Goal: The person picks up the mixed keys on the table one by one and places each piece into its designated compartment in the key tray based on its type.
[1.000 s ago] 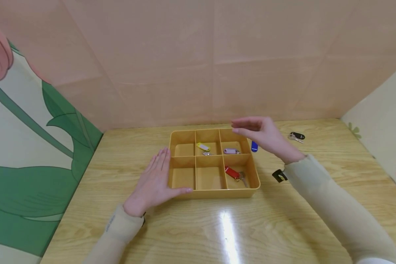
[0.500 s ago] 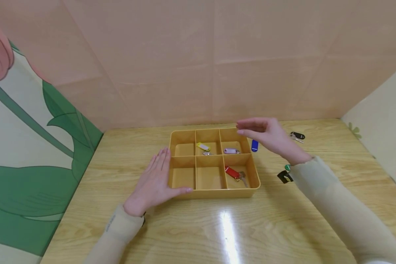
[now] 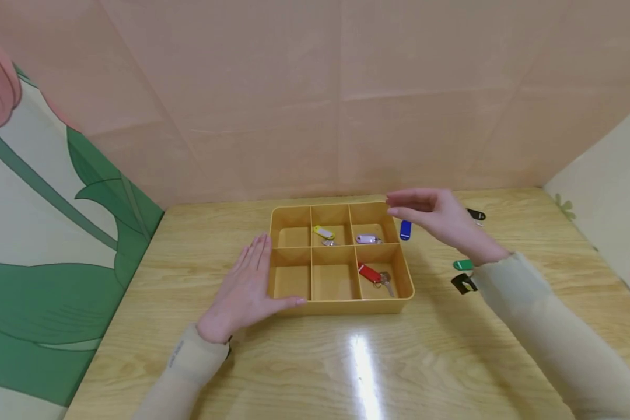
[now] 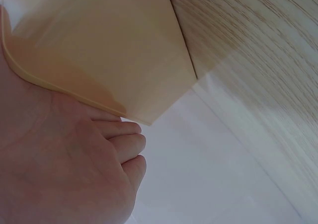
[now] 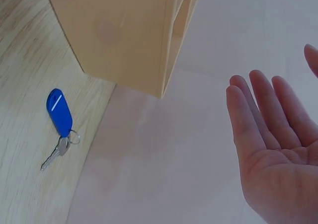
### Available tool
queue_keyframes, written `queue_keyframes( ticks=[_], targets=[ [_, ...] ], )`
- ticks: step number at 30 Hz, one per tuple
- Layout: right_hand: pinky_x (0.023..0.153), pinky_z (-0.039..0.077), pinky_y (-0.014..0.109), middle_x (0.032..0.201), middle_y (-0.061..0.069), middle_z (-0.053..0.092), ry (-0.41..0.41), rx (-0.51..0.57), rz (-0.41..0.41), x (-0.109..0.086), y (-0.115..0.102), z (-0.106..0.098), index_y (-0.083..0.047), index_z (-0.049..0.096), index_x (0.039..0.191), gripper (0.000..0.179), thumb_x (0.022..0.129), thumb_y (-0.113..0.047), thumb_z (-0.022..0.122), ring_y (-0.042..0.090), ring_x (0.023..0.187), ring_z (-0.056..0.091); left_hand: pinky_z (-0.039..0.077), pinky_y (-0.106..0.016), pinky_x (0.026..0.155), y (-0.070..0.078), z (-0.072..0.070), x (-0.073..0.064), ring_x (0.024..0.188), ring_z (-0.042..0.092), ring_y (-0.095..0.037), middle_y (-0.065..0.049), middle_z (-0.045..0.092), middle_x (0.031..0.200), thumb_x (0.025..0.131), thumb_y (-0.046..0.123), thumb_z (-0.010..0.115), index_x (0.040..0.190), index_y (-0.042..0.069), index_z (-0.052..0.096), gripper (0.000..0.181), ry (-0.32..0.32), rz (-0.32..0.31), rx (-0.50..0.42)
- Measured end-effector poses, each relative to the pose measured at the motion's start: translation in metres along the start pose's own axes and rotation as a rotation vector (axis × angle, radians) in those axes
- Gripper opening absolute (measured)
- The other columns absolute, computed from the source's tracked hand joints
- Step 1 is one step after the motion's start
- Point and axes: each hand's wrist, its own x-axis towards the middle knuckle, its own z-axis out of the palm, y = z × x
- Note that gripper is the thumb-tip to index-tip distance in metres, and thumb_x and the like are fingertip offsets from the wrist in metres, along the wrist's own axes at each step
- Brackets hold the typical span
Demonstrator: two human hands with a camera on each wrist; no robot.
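Observation:
A tan organizer box (image 3: 341,308) with several compartments sits on the table. My left hand (image 3: 244,289) lies along its left wall, fingers straight and thumb at the front rim; the left wrist view shows the palm against the wall (image 4: 114,50). Over the back right corner hovers my right hand (image 3: 443,221), relaxed and holding nothing. Keys with tags lie inside: yellow tag (image 3: 324,233) back middle, pale purple tag (image 3: 367,239) back right, red tag (image 3: 369,273) front right. Beside the box, below the right hand, lies a key (image 5: 51,157) with a blue tag (image 5: 60,115).
A green key tag (image 3: 463,265) lies near my right cuff, partly hidden by it. Farther back right is a black key tag (image 3: 475,214), its key partly covered by my hand. A pink-covered wall (image 3: 341,116) rises behind the table.
My right hand has drifted right, away from the box. The green tag has come out from behind my sleeve, while the black tag's key is now more covered. My left hand stays still.

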Motion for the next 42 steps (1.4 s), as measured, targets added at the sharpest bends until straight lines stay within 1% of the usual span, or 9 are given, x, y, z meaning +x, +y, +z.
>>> queue_keyframes(
  ticks=[6,9,16,21,23,28,30,37,42],
  targets=[
    [0.104,0.048,0.048,0.132,0.002,0.066,0.012,-0.019,0.011,-0.003,0.005,-0.003,-0.016,0.066,0.135,0.058,0.091,-0.053,0.072,0.02,0.117,0.064,0.003,-0.04,0.124,0.0,-0.001,0.0,0.154,0.003,-0.03,-0.016,-0.003,0.167,0.076,0.096,0.039,0.161,-0.003,0.003,0.135,-0.001,0.004,0.004],
    [0.105,0.048,0.048,0.134,0.003,0.065,0.012,-0.017,0.018,-0.005,0.006,-0.005,-0.016,0.065,0.136,0.058,0.091,-0.053,0.072,0.02,0.118,0.064,0.003,-0.04,0.124,0.0,-0.001,0.0,0.154,0.004,-0.031,-0.017,-0.001,0.168,0.076,0.096,0.038,0.161,-0.003,0.003,0.135,-0.001,0.006,0.011],
    [0.103,0.049,0.039,0.135,0.002,0.065,0.012,-0.014,0.021,-0.01,0.011,-0.009,-0.017,0.065,0.138,0.055,0.094,-0.05,0.07,0.016,0.118,0.063,0.002,-0.039,0.124,0.0,0.0,0.001,0.154,0.001,-0.028,-0.017,-0.002,0.168,0.076,0.097,0.038,0.161,-0.003,0.003,0.135,-0.01,0.002,0.011],
    [0.103,0.049,0.04,0.136,0.001,0.064,0.012,-0.026,0.027,-0.012,0.014,-0.012,-0.016,0.064,0.139,0.057,0.094,-0.05,0.07,0.015,0.119,0.062,0.001,-0.039,0.124,0.0,0.001,0.001,0.154,0.0,-0.028,-0.016,-0.003,0.168,0.076,0.097,0.037,0.161,-0.002,0.002,0.135,-0.012,0.002,0.013],
    [0.102,0.05,0.037,0.136,0.001,0.064,0.016,-0.032,0.026,-0.013,0.015,-0.013,-0.016,0.064,0.139,0.057,0.094,-0.05,0.07,0.015,0.118,0.063,0.001,-0.039,0.124,-0.001,0.001,0.001,0.154,-0.001,-0.027,-0.017,-0.002,0.168,0.076,0.096,0.038,0.161,-0.002,0.002,0.135,-0.013,0.001,0.012],
    [0.092,0.051,0.019,0.135,0.003,0.065,0.032,-0.038,0.019,-0.016,0.018,-0.017,-0.016,0.064,0.138,0.054,0.095,-0.047,0.07,0.012,0.115,0.064,0.001,-0.039,0.124,0.0,0.001,0.001,0.154,-0.001,-0.027,-0.017,-0.002,0.168,0.076,0.097,0.037,0.161,-0.002,0.002,0.135,-0.015,-0.003,0.014],
    [0.09,0.05,0.016,0.135,0.003,0.065,0.038,-0.037,0.016,-0.017,0.02,-0.018,-0.015,0.064,0.138,0.053,0.095,-0.046,0.07,0.011,0.114,0.065,0.001,-0.039,0.124,0.0,0.001,0.001,0.154,-0.001,-0.027,-0.017,-0.002,0.168,0.076,0.097,0.037,0.161,-0.002,0.002,0.135,-0.016,-0.004,0.015],
    [0.089,0.05,0.014,0.136,0.003,0.065,0.046,-0.039,0.023,-0.02,0.025,-0.023,-0.014,0.064,0.139,0.054,0.095,-0.045,0.071,0.009,0.114,0.064,0.001,-0.039,0.124,-0.001,0.002,0.002,0.154,-0.001,-0.027,-0.016,-0.002,0.168,0.075,0.097,0.038,0.161,-0.001,0.002,0.135,-0.016,-0.011,0.007],
    [0.089,0.05,0.014,0.137,0.004,0.064,0.045,-0.049,0.036,-0.022,0.029,-0.025,-0.014,0.063,0.139,0.054,0.096,-0.045,0.07,0.013,0.117,0.063,0.001,-0.039,0.124,-0.001,0.002,0.002,0.155,0.0,-0.028,-0.014,-0.005,0.168,0.076,0.097,0.038,0.161,-0.001,0.001,0.135,-0.021,-0.012,0.009]
  ],
)
